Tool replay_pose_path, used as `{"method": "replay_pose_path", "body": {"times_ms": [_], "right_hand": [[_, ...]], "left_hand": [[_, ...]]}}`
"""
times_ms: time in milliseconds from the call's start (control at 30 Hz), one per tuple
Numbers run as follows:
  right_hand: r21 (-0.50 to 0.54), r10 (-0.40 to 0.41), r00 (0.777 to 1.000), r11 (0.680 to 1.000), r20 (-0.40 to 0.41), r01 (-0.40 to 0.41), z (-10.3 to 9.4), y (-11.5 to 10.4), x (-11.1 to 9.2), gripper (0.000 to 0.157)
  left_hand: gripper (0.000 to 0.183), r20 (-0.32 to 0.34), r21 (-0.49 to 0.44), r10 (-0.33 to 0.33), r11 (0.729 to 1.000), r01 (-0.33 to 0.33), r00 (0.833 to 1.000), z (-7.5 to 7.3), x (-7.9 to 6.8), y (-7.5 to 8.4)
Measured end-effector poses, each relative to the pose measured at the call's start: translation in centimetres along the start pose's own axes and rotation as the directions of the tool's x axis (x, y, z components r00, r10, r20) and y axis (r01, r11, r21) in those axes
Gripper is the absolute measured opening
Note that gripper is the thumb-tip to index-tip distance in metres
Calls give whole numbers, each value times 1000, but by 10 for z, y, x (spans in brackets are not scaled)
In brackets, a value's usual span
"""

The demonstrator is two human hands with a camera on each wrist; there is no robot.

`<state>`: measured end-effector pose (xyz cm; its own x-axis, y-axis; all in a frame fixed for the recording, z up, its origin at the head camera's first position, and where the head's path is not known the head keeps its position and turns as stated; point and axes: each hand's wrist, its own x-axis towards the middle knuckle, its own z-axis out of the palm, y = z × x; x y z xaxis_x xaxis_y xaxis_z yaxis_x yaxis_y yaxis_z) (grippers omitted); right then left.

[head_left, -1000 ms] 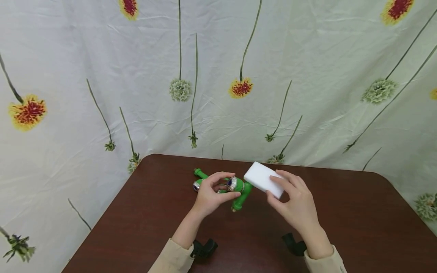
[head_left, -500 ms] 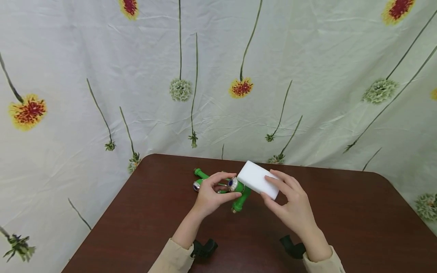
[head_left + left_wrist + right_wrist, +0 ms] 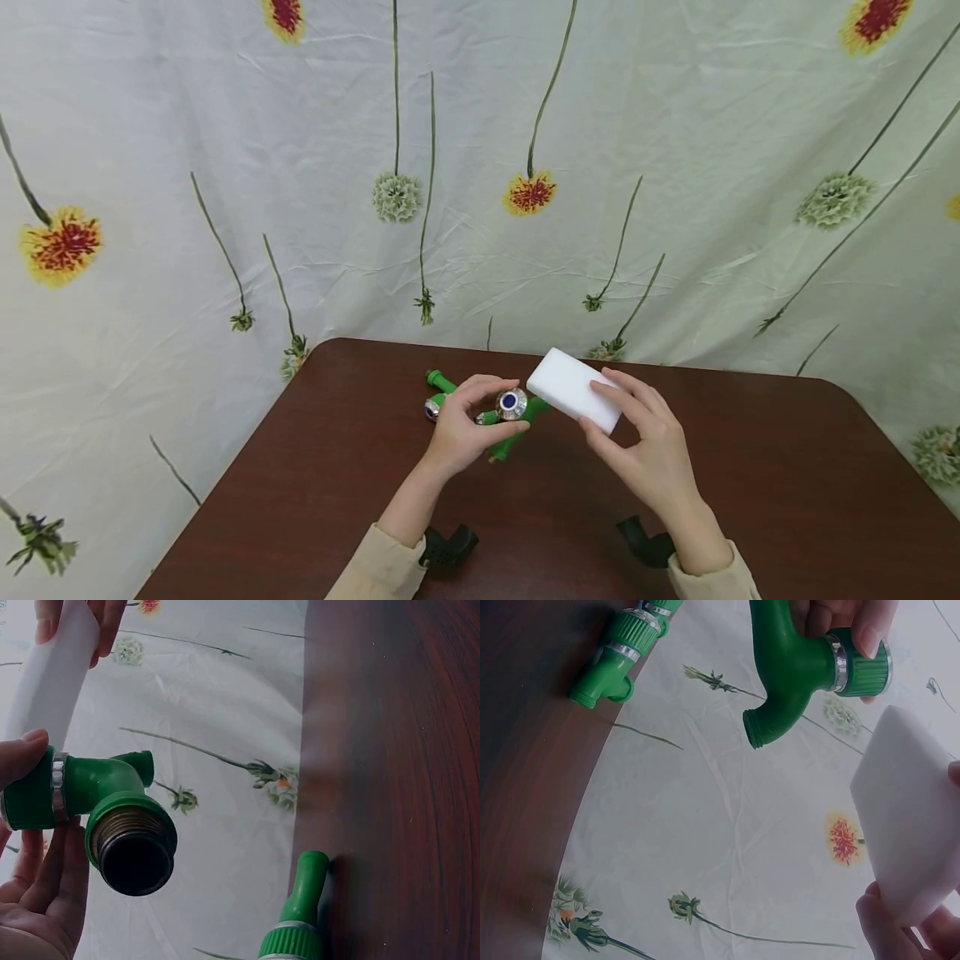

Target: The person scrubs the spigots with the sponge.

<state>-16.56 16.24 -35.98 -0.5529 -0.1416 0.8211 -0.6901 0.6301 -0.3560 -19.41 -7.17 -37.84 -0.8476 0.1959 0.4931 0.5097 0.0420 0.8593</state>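
Observation:
In the head view my left hand [image 3: 459,423] pinches a green plastic tap [image 3: 512,405] by its ribbed knob, thumb and fingers on opposite sides. The knob's silver end with its dark blue centre faces the head camera. Seen from the left wrist, the tap [image 3: 101,780] shows a threaded inlet with a black opening; from the right wrist, its curved spout [image 3: 769,724] points down. My right hand [image 3: 647,442] holds a white sponge block [image 3: 572,388] between thumb and fingers, tilted, with its left end close to the tap's knob.
More green taps [image 3: 433,407] lie on the dark brown table [image 3: 360,467] behind my left hand; one tap [image 3: 300,915] shows low in the left wrist view. A flower-print cloth [image 3: 465,250] hangs behind the table. Black curved pieces [image 3: 450,546] sit at both wrists.
The sponge moved left over the tap, then back a little to the right and up. The tap has turned in my left fingers, its knob end now facing the head camera and its lower end further left.

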Motion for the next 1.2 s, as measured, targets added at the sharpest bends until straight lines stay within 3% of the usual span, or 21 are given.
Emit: {"method": "replay_pose_path", "body": {"times_ms": [233, 500, 633, 800, 933, 1200], "right_hand": [[33, 17, 1000, 999, 27, -18, 0, -1, -1, 44], [97, 28, 985, 994, 172, -45, 0, 0, -3, 44], [-2, 45, 978, 999, 201, -45, 2, 2, -4, 43], [-142, 114, 987, 985, 109, -98, 4, 5, -4, 39], [-58, 148, 984, 988, 96, -143, 2, 3, -3, 42], [72, 103, 977, 990, 187, -118, 2, -4, -4, 49]], "left_hand": [[45, -11, -45, 1, 999, -1, 1000, 0, 2, -13], [46, -24, -27, 16, 999, -16, 1000, 0, 1, -12], [46, -26, -26, 18, 999, -18, 1000, 1, 0, -1], [44, -22, -20, -3, 1000, 3, 1000, 0, -1, 18], [44, -23, -13, 0, 1000, 0, 1000, 1, -1, 20], [44, -33, 45, 18, 999, -16, 999, 2, -1, 21]]}}
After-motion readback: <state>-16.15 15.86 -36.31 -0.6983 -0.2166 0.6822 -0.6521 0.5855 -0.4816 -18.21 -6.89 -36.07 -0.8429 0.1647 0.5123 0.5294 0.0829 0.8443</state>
